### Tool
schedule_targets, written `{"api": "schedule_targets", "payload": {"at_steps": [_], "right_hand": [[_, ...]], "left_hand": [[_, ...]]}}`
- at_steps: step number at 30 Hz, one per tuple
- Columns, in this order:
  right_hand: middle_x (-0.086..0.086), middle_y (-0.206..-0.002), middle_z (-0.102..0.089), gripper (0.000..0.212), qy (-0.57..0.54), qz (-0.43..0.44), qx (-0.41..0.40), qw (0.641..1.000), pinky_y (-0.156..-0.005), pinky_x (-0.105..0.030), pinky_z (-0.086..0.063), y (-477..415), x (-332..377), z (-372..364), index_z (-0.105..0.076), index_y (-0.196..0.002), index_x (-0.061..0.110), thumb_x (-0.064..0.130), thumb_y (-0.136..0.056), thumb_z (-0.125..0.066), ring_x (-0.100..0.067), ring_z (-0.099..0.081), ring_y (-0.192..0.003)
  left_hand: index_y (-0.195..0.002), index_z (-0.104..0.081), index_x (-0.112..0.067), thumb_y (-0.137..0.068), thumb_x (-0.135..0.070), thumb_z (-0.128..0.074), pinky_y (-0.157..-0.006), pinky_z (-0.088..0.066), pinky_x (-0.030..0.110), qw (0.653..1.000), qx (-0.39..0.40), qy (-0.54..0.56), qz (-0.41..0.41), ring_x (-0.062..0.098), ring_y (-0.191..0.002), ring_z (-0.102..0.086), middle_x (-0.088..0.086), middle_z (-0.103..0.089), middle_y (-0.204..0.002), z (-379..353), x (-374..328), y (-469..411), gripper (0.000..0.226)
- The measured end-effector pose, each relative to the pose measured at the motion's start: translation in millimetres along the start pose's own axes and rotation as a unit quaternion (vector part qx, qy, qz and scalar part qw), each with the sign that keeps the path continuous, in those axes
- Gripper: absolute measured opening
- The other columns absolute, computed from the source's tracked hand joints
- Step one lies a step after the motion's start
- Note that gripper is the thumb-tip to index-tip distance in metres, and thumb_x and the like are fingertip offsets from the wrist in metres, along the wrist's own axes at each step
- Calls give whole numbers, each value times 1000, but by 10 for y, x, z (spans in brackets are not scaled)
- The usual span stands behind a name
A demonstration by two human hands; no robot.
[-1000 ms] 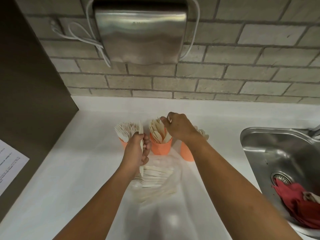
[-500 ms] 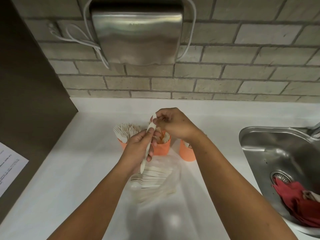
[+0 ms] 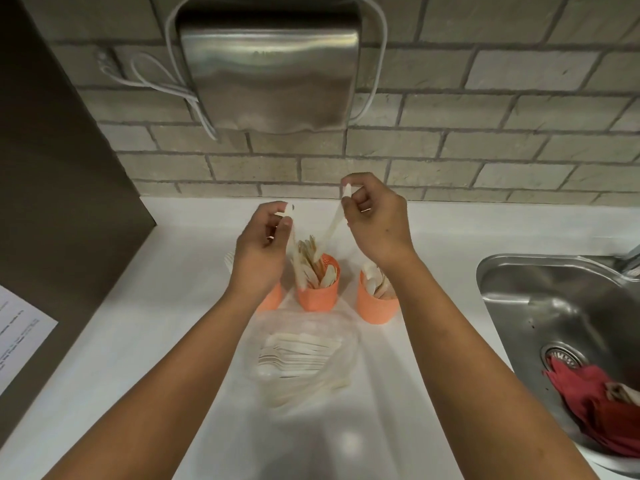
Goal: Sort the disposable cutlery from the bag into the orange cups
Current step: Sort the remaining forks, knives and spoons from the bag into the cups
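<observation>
Three orange cups stand in a row on the white counter: the left cup (image 3: 272,299) is mostly hidden behind my left wrist, the middle cup (image 3: 318,296) is full of pale cutlery, and the right cup (image 3: 375,308) holds spoons. My left hand (image 3: 263,247) pinches one white cutlery piece (image 3: 294,251) that hangs down in front of the middle cup. Raised above the middle cup, my right hand (image 3: 375,216) pinches the top of another white piece (image 3: 334,226). The clear plastic bag (image 3: 304,355) with several remaining utensils lies in front of the cups.
A steel sink (image 3: 561,327) with a red cloth (image 3: 595,407) is at the right. A metal wall dispenser (image 3: 270,67) with a white cable hangs on the brick wall. A dark panel (image 3: 52,188) with a paper sheet (image 3: 17,337) bounds the left.
Both hands met over the middle cup on one bunch of cutlery, then drew apart and rose; each now holds a separate piece.
</observation>
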State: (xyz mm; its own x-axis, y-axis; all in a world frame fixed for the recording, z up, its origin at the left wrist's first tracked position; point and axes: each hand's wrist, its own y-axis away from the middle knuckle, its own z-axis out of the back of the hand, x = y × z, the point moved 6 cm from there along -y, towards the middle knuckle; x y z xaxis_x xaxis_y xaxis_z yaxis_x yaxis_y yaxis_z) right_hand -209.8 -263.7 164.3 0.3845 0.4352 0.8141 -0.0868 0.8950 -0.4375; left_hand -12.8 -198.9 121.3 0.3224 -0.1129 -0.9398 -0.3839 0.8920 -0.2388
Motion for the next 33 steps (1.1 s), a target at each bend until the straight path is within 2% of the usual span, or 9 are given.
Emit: {"api": "schedule_targets", "payload": {"at_steps": [4,8,12,15,18,24,28,31,33], "right_hand": [[-3,-69,-61,27,63,39,-11,997,-71,-30,-54,84,-61,2,-68,-115,19,4,-95,-58,-19,-60,-66],[4,-61,-58,23,87,37,2,996,-64,-22,-46,185,-191,-135,-68,-112,16,6,-97,-55,-8,-54,-57],[5,-59,-58,21,143,10,27,989,-62,-27,-50,269,-358,-279,-70,-110,18,12,-97,-54,-8,-55,-53],[-3,-66,-66,21,204,-11,93,975,-67,-38,-55,339,-510,-440,-72,-106,20,18,-97,-53,-27,-63,-70],[-7,-86,-72,24,268,-5,158,950,-77,-40,-53,428,-606,-568,-76,-103,23,24,-97,-53,-32,-59,-91],[-13,-107,-65,30,269,57,101,956,-86,-40,-48,430,-527,-510,-73,-120,13,14,-95,-57,-36,-51,-102],[-10,-108,-63,31,192,83,21,978,-82,-35,-47,450,-326,-370,-72,-117,10,4,-91,-57,-32,-52,-100],[-3,-102,-64,25,109,93,-35,989,-79,-29,-45,577,-106,-244,-70,-105,10,3,-88,-54,-25,-57,-92],[-2,-95,-64,19,61,109,-30,992,-74,-28,-46,737,28,-215,-67,-98,8,1,-86,-54,-22,-59,-85]], "left_hand": [[-112,-61,-25,-101,-22,-65,-80,-54,22,998,-49,-17,-47,13,-86,-70,-4,-72,-93,90,-42,-1,12],[-109,-65,-14,-98,-15,-69,-72,-48,9,987,-40,-94,-120,3,-79,-65,-13,-66,-84,73,-136,53,12],[-118,-65,-18,-98,-19,-68,-75,-53,21,970,1,-177,-164,7,-75,-67,-9,-69,-84,-13,-146,77,20],[-125,-60,-26,-99,-22,-65,-75,-55,30,946,64,-254,-190,16,-78,-69,-5,-73,-88,-144,-52,71,27],[-121,-63,-24,-97,-21,-66,-73,-57,39,919,116,-328,-184,24,-85,-67,1,-73,-88,-265,107,66,24],[-96,-81,-19,-90,-17,-72,-73,-56,41,868,145,-398,-259,31,-79,-60,2,-75,-80,-407,265,109,11],[-116,-76,-19,-98,-32,-56,-86,-54,45,883,99,-392,-239,32,-95,-61,4,-75,-105,-311,200,94,30],[-125,-71,-18,-99,-27,-63,-93,-48,35,923,28,-320,-211,28,-103,-58,3,-70,-114,-97,82,181,29],[-126,-68,-21,-100,-26,-60,-89,-45,28,946,-3,-267,-182,22,-101,-58,-2,-67,-112,72,36,319,27]]}}
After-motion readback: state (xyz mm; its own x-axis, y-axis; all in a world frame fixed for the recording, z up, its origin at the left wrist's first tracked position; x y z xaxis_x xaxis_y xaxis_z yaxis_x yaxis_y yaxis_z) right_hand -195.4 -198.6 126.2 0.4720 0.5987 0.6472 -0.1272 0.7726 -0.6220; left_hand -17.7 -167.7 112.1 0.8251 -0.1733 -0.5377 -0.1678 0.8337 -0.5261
